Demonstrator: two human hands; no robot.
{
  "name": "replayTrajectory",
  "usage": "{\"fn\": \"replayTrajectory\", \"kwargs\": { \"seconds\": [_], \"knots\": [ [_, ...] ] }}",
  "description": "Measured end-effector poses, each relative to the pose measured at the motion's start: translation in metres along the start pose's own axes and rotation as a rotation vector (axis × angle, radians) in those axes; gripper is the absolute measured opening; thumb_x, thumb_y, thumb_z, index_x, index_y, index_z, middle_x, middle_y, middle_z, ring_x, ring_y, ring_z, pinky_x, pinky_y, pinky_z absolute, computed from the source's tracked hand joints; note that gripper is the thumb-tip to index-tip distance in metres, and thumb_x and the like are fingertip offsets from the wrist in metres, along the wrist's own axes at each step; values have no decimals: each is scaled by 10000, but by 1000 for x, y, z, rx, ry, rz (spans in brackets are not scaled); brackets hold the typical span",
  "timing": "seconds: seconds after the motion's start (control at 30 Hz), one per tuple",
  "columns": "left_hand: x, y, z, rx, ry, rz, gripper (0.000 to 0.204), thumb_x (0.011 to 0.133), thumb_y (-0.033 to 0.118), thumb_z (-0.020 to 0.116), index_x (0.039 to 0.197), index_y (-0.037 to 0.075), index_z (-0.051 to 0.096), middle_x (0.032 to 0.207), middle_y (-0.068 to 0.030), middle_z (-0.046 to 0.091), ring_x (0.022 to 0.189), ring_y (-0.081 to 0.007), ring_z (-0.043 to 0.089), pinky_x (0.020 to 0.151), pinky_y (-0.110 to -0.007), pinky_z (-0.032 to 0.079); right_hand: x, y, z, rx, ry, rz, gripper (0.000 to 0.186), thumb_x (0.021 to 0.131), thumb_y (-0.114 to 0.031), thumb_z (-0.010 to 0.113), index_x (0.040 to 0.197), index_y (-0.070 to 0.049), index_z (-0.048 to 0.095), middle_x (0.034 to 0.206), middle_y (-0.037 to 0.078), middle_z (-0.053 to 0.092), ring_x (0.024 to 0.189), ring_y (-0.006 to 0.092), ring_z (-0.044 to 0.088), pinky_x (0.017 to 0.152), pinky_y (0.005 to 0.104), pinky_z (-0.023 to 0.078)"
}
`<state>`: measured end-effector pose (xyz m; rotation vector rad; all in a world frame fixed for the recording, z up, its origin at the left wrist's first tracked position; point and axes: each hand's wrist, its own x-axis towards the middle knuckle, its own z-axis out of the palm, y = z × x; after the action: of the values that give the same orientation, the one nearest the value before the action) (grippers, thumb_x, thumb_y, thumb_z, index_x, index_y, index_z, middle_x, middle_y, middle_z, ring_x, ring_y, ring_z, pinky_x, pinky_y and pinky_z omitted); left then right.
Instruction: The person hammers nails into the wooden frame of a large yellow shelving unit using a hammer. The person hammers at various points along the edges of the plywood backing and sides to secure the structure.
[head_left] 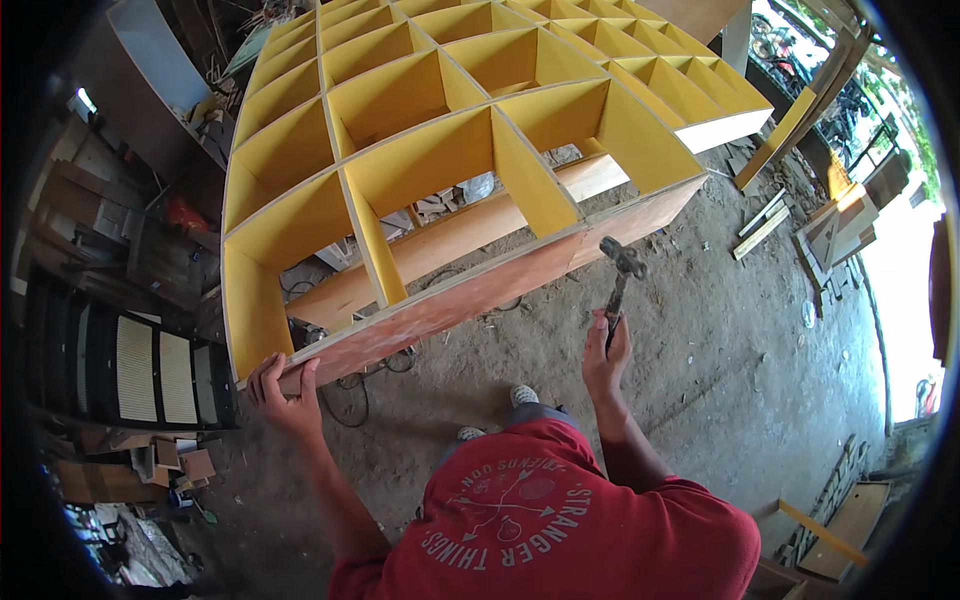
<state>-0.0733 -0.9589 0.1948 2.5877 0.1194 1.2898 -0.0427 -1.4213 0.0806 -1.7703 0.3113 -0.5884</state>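
A large wooden shelf unit point(420, 307) fills the upper middle, with yellow-painted square compartments and a bare reddish-brown plywood side facing me. At its near left corner, my left hand point(285, 392) grips the board's edge, with the thumb and fingers spaced along it. My right hand point(606, 362) is closed round the handle of a hammer point(626, 262). The hammer is held upright, its metal head uppermost, just off the right part of the plywood side. Whether the head touches the board, I cannot tell.
Cables point(350, 400) lie on the dusty concrete floor point(740, 380) below the shelf unit. Wood offcuts point(762, 228) and leaning boards point(845, 225) are at the right. A dark slatted panel point(130, 365) and scrap wood point(180, 465) crowd the left. An opening at the right lets in bright light.
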Motion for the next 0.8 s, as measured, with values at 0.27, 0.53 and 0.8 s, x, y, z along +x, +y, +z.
{"fn": "replayTrajectory", "kwargs": {
  "seconds": [0.27, 0.53, 0.8],
  "knots": [
    [-2, 3, -1, 57, -71, -86, 441, 784, 284, 914, 1079, 48, 687, 1133, -129, 707, 1117, -351, 638, 985, -498, 487, 48, 31, 51, -77, -130, -223, 225, 1019, -148, 614, 1165, 15, 561, 873, 205, 666, 734, 410, 645, 668, 441, 510],
    [0, 17, -3, 48, -126, -241, 453, 819, 276, 892, 1119, 19, 670, 1148, -140, 695, 1154, -346, 628, 1013, -481, 492, 60, 85, 53, -208, -197, -146, 296, 937, -49, 623, 1184, 93, 544, 1006, 289, 661, 864, 502, 656, 770, 523, 537],
    [14, 61, -2, 89, -232, -141, 650, 825, 409, 874, 1282, 28, 612, 1346, -164, 625, 1282, -357, 575, 1130, -531, 410, 68, 66, 29, -125, -220, -299, 284, 824, 29, 612, 1105, 28, 566, 933, 219, 634, 850, 438, 649, 770, 483, 523]
  ]
}}
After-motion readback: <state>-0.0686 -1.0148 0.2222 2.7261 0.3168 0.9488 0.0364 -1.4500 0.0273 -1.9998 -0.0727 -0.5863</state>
